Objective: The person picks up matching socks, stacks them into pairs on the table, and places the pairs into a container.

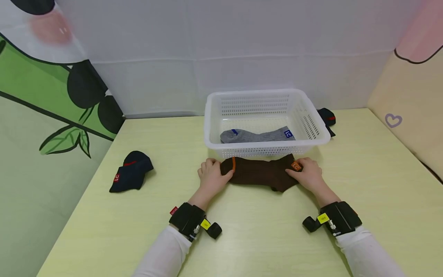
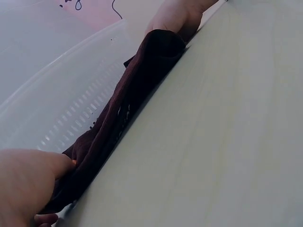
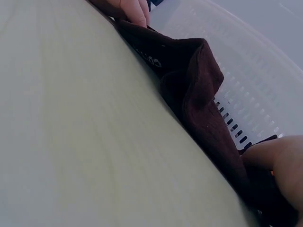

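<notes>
A brown sock [image 1: 259, 173] with orange trim lies stretched out along the front of a white plastic basket [image 1: 266, 147]. My left hand [image 1: 212, 177] pinches its toe end, thumb on top. At the cuff end, beside an orange label, my right hand [image 1: 309, 175] holds it between thumb and fingers. Both wrist views show the sock [image 2: 113, 109] with its lower edge at the tabletop and the thumbs pressing on it; the fingers beneath are mostly hidden. Inside the basket a grey sock [image 1: 257, 135] with blue markings lies along the near wall.
Dark navy socks [image 1: 131, 172] with red markings lie on the table at the left. Another dark item [image 1: 327, 117] with a red stripe sits behind the basket's right side, partly hidden. A pale cloth wall [image 1: 155, 84] rises at the table's back edge.
</notes>
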Demonstrator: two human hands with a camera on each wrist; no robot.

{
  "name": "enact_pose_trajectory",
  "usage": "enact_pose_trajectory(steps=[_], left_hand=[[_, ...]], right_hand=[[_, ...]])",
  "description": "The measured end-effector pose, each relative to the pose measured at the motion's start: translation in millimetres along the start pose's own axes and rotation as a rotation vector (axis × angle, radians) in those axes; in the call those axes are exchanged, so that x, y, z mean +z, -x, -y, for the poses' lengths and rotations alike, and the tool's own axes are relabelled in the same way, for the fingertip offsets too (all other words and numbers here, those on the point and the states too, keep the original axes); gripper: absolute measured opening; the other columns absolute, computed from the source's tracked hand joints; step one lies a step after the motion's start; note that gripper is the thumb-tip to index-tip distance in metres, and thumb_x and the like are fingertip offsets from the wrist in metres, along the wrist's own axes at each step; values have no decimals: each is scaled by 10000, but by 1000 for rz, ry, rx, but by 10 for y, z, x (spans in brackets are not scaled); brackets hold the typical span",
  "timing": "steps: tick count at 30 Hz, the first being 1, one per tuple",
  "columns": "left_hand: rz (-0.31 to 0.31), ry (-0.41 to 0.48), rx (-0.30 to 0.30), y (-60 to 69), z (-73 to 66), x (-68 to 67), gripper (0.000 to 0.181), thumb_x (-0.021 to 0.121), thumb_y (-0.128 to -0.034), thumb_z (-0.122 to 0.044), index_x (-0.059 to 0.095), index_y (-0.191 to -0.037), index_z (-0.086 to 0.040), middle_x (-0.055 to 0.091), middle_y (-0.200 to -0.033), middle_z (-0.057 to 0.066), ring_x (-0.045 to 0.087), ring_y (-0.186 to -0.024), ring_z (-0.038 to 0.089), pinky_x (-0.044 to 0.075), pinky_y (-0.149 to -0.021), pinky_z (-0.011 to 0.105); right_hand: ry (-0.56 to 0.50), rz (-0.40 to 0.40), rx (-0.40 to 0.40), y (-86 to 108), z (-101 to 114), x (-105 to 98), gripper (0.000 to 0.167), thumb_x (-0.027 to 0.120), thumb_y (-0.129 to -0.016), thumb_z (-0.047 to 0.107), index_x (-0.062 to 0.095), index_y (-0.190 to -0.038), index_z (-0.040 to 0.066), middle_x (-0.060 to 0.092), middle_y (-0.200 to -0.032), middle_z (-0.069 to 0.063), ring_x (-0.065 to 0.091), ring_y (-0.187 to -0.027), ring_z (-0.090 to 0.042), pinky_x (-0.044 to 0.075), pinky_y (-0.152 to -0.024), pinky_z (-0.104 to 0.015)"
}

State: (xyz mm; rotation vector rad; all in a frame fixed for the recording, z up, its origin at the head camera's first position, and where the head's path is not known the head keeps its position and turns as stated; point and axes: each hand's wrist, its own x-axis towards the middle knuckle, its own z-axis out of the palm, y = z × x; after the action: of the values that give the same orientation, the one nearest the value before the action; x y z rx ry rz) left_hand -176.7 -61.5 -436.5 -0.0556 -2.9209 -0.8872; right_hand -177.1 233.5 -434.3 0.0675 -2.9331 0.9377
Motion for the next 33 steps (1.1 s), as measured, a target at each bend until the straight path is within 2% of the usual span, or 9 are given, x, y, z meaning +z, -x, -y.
enact_pose_trajectory(steps=[6, 10, 15, 19, 22, 26, 28, 30, 33], left_hand=[[-15, 43, 53, 5, 17, -16, 406, 604, -853, -284, 607, -1109, 31, 540, -1172, 194, 447, -1098, 381, 279, -919, 515], [-50, 115, 70, -3, 27, -23, 291, 516, -836, -223, 625, -982, 4, 623, -1028, 167, 524, -1022, 369, 314, -863, 509], [-59, 286, 22, -3, 31, -47, 231, 419, -850, -178, 597, -911, -44, 643, -947, 138, 546, -940, 325, 309, -887, 456], [-40, 491, -41, -3, 30, -66, 242, 368, -834, -122, 570, -915, -14, 594, -952, 161, 512, -907, 300, 357, -840, 374], [-77, 649, -88, -12, 24, -71, 389, 360, -790, -77, 606, -1057, 63, 603, -1118, 211, 525, -1069, 297, 386, -877, 342], [-130, 947, -143, -1, -6, -67, 529, 339, -718, -28, 585, -1162, 122, 593, -1223, 217, 519, -1160, 251, 397, -894, 262], [-129, 1148, -166, 7, -22, -60, 479, 318, -709, -3, 606, -1075, 111, 639, -1097, 160, 546, -1058, 187, 408, -839, 219], [-133, 1320, -205, 20, -39, -54, 442, 302, -717, 6, 634, -1007, 32, 642, -1006, 54, 541, -989, 111, 414, -816, 188], [-123, 1457, -225, 27, -54, -60, 396, 284, -758, 6, 619, -956, -64, 602, -951, -43, 523, -951, 59, 418, -825, 181]], right_hand=[[-162, 2, -46, 12, 2, 1, 315, 642, -868, 173, 579, -1051, -76, 583, -954, -228, 529, -889, -351, 411, -768, -431], [-384, 23, -42, 22, 6, 2, 244, 615, -892, 159, 546, -1018, -38, 546, -862, -54, 484, -821, -179, 379, -722, -271], [-695, 100, -7, 36, 13, 4, 316, 535, -966, 234, 505, -1083, -58, 541, -865, 119, 495, -832, -32, 402, -753, -179], [-867, 151, 25, 46, 23, -10, 290, 485, -989, 298, 541, -1118, 45, 598, -883, 165, 550, -849, 9, 437, -769, -157], [-1116, 234, 51, 44, 19, -24, 183, 453, -1003, 244, 594, -1042, 133, 661, -878, 125, 625, -819, -15, 497, -736, -185], [-1435, 373, 57, 41, 10, -45, 285, 360, -1027, 188, 626, -938, 144, 678, -871, 60, 655, -802, -65, 524, -709, -218], [-1516, 433, 40, 44, 11, -50, 323, 323, -1034, 206, 629, -955, 137, 677, -896, 51, 654, -821, -69, 524, -718, -218], [-1552, 470, 24, 45, 14, -49, 339, 311, -1035, 236, 630, -972, 141, 678, -904, 50, 655, -824, -68, 525, -716, -218], [-1549, 483, 4, 53, 24, -50, 351, 322, -1028, 280, 645, -980, 152, 683, -905, 51, 661, -820, -65, 529, -707, -218]])
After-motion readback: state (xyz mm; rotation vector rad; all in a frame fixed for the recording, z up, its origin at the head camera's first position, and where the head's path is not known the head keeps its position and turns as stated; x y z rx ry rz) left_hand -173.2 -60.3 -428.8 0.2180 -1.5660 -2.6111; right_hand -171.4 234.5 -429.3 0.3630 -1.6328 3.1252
